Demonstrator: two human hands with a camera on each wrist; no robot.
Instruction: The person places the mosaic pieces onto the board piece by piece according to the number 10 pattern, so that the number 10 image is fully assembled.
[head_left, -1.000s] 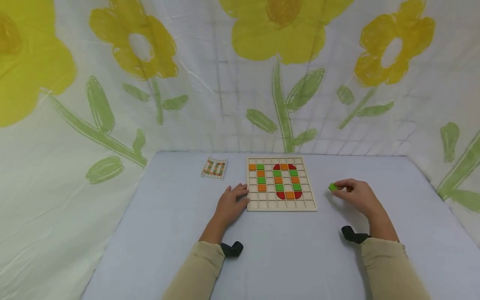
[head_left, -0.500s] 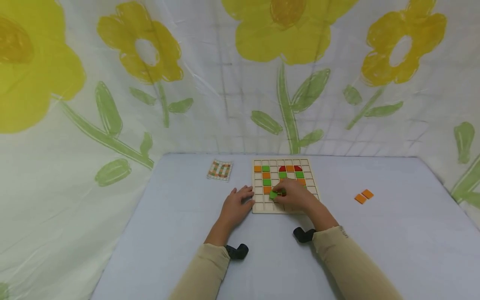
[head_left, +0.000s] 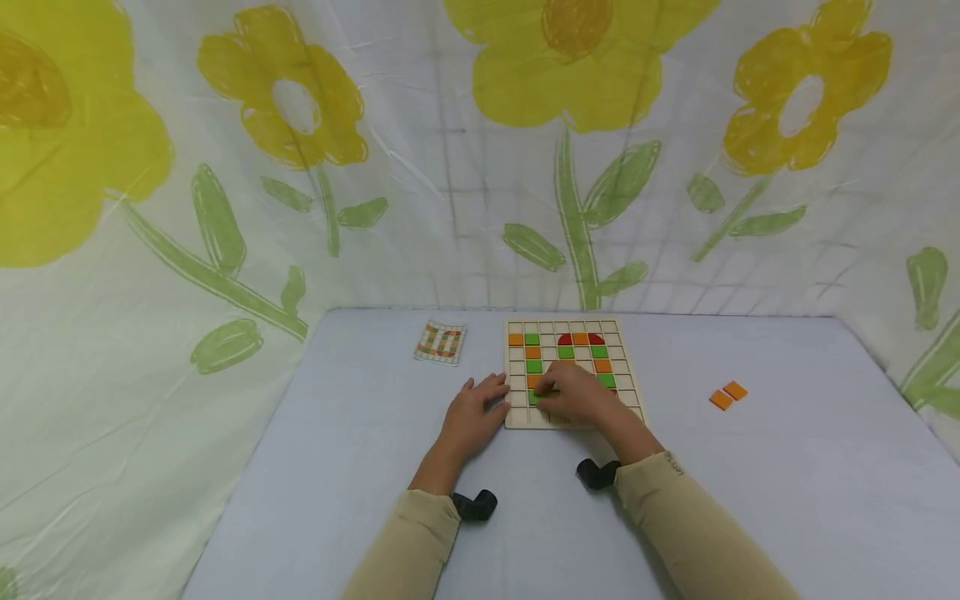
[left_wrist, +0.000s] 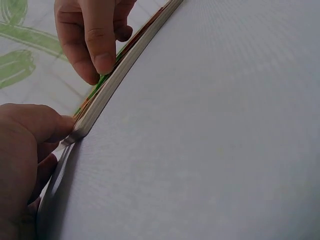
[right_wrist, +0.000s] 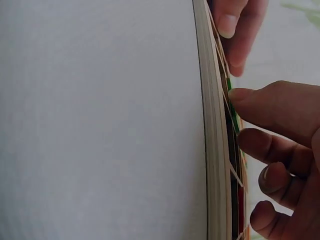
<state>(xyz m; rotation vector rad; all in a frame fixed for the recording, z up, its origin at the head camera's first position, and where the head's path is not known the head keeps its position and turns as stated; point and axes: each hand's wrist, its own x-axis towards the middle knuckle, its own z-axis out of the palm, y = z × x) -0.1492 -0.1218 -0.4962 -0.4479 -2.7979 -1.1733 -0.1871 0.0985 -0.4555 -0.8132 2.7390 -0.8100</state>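
A square wooden grid board (head_left: 519, 417) lies at the far middle of the table, with orange, green and red tiles set in its cells. My right hand (head_left: 581, 395) reaches over its lower middle. Thumb and index finger pinch a green square tile (head_left: 533, 398) at the foot of the left column, below an orange tile (head_left: 534, 381). In the right wrist view the fingertips sit right at the green tile (right_wrist: 235, 120) along the board's edge. My left hand (head_left: 472, 414) rests at the board's left side, fingers extended, thumb on its edge. The right hand hides part of the tile ring.
Two loose orange tiles (head_left: 721, 400) lie on the table right of the board. A small patterned card (head_left: 441, 343) with a coloured grid lies to the board's left. A white cloth with painted flowers (head_left: 566, 75) hangs behind the table.
My right hand has come left from the table's right side to the board with the green tile, then lowered it into the left column. The left hand stays at the board's edge.
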